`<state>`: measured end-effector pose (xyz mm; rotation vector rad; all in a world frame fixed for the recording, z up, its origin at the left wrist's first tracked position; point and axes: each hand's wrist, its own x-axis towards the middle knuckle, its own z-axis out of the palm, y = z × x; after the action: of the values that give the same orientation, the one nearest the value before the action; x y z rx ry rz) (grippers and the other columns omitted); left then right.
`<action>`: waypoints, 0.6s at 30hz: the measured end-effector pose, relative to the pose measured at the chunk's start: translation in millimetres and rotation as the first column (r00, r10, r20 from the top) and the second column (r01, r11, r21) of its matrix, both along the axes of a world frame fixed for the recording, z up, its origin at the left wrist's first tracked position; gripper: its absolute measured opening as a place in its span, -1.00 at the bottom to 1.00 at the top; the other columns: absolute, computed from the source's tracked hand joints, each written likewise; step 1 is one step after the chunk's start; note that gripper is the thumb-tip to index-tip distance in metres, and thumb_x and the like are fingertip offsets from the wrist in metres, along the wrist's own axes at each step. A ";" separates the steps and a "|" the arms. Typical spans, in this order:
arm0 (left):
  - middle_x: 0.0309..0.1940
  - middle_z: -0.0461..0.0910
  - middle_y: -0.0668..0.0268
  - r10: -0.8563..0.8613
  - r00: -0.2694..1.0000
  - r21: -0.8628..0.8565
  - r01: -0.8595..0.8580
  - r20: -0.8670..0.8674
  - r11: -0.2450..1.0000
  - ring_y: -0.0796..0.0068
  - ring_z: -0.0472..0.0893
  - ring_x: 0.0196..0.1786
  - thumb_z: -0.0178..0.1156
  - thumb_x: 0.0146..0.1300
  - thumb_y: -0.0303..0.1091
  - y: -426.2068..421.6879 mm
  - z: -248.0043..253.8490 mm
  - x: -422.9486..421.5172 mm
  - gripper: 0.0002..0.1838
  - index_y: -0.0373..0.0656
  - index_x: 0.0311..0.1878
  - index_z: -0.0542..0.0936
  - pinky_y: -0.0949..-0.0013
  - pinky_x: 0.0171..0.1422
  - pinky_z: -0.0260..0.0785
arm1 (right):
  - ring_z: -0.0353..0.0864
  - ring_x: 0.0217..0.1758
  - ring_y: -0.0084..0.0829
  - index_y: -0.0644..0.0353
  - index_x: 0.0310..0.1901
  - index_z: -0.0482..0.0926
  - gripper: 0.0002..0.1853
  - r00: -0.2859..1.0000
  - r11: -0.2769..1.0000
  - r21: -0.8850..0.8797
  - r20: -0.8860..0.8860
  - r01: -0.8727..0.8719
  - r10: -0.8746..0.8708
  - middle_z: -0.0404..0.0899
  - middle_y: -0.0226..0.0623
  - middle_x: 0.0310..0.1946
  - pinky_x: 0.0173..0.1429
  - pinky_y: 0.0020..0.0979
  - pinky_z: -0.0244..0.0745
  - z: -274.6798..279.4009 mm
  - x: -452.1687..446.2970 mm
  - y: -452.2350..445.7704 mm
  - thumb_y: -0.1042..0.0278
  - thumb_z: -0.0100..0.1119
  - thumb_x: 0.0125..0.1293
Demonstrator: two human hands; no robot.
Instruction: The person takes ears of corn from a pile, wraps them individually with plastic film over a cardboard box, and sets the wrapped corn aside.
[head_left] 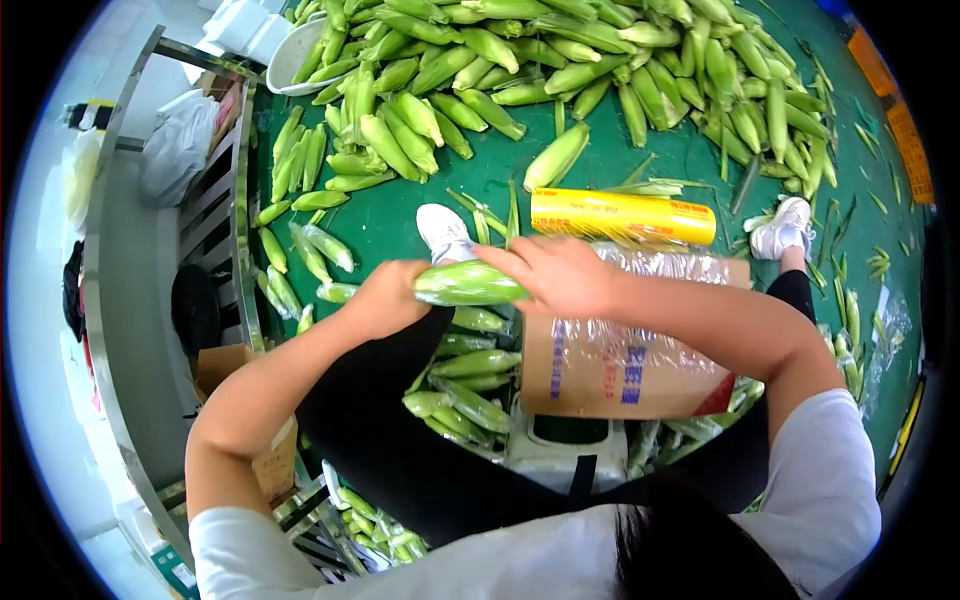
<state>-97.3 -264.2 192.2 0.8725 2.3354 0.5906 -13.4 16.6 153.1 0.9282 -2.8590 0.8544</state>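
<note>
An ear of corn (470,284), green in its husk and shiny as if under clear film, lies level between my two hands. My left hand (385,300) is closed round its left end. At the other end, my right hand (562,276) grips the corn with its fingers over the top. Just beyond my right hand lies a yellow roll of cling film (625,216). Below my right forearm is a cardboard box (600,365) with clear film stretched over its top.
A large heap of unwrapped corn (560,50) covers the far floor. Film-wrapped ears (465,390) lie between my legs and to the left. A metal rack (225,190) stands at left, near a white basin (300,60). Orange crates (905,150) are at far right.
</note>
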 end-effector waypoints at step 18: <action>0.19 0.44 -0.09 0.281 0.959 -0.839 -0.122 0.038 0.530 0.00 0.49 0.23 0.35 0.16 -0.42 -292.7 -9.8 36.0 -0.37 -0.22 0.33 0.41 0.09 0.28 0.38 | 0.50 0.30 -0.13 0.03 0.17 0.52 -0.37 0.848 0.761 -0.447 -0.008 0.471 -0.530 0.50 -0.23 0.21 0.39 -0.16 0.41 -169.0 -134.9 81.2 0.51 0.49 -0.01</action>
<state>-61.4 -556.9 182.4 0.0734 2.1707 -0.3916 -148.4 97.8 -15.9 0.1390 -2.4364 1.2105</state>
